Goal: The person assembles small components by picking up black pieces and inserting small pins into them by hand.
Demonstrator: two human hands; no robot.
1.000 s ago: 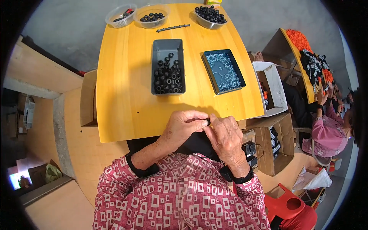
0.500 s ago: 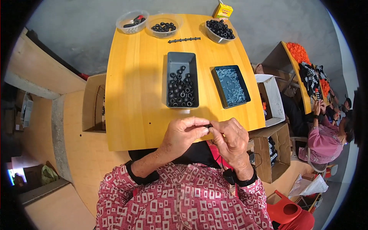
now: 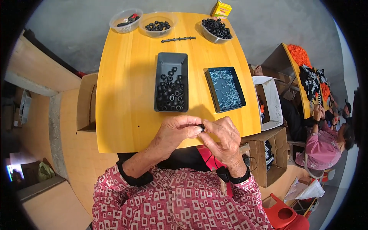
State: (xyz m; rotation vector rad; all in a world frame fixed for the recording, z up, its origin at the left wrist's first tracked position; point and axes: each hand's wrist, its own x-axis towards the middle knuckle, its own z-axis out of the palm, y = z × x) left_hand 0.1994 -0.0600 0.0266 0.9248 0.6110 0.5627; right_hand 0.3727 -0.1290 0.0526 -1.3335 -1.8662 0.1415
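In front of my chest, over the table's near edge, both hands meet at a small black piece (image 3: 202, 127), which looks like one of the black round beads. My left hand (image 3: 172, 134) pinches it between thumb and fingers. Against its other side, my right hand (image 3: 224, 140) has thumb and index finger bent together; anything tiny between them is hidden. Just beyond stands a dark grey rectangular tray (image 3: 172, 61) holding many black beads with holes (image 3: 171, 94). To its right lies a shallower dark tray (image 3: 213, 92) scattered with tiny pale, shiny bits (image 3: 232, 92).
Along the table's (image 3: 122, 96) far edge are a clear tub with black and red items (image 3: 125, 23), a tub of beads (image 3: 158, 26), a fuller bead bowl (image 3: 217, 30) and a yellow box (image 3: 221, 9). A ridged black rod (image 3: 178, 39) lies nearby. Cardboard boxes (image 3: 276, 161) flank the table.
The table and its contents sit slightly further left in the picture, as the view has shifted. My hands stay together at the black piece, with my right fingers shifted slightly around it.
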